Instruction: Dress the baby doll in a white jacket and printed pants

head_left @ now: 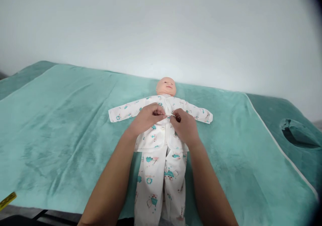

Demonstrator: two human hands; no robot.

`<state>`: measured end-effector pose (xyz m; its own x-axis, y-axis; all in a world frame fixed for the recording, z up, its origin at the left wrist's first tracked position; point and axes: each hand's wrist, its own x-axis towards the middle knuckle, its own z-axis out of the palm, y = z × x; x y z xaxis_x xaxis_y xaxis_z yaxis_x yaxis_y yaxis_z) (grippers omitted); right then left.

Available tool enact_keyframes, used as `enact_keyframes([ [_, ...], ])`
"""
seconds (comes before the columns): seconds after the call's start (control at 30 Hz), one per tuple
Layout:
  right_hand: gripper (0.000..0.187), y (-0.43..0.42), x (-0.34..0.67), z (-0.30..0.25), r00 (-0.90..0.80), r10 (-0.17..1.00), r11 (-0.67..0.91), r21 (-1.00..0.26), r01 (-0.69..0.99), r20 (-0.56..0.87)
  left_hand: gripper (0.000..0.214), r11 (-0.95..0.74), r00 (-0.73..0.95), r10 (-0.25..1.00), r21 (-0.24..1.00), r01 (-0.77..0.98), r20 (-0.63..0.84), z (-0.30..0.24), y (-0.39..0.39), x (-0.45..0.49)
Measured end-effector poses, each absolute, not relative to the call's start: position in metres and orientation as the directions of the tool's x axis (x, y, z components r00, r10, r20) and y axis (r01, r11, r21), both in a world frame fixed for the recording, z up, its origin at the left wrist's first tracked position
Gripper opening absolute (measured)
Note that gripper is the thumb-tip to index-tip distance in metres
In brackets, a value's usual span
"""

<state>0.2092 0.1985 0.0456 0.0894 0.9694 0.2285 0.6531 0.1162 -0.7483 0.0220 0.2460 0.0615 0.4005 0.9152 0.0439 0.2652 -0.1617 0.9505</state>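
Note:
A baby doll lies on its back on a teal towel, head away from me. It wears a white printed top with sleeves spread out to both sides and matching trousers. My left hand and my right hand rest on the doll's chest, fingers pinched together on the front opening of the top. The fingertips of both hands meet at the middle seam, just below the collar.
The towel covers a teal massage bed with a face hole at the right. A plain white wall stands behind. A yellow tag shows at the lower left, near the bed's front edge.

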Motion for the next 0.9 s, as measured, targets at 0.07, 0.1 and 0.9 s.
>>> enact_keyframes([
  [0.07,0.010,0.202,0.211,0.043,0.092,0.980,0.110,-0.872,0.477,0.175,0.018,-0.131,0.369,0.929,0.960,0.249,0.031,0.061,0.243,0.025],
  [0.1,0.012,0.204,0.211,0.042,0.096,0.983,0.107,-0.918,0.381,0.155,0.018,-0.109,0.350,0.937,0.966,0.234,0.021,0.061,0.242,0.027],
  [0.9,0.014,0.212,0.211,0.026,0.049,0.973,0.223,-0.974,0.039,0.225,0.016,0.002,0.290,0.957,0.998,0.068,-0.022,0.059,0.241,0.041],
])
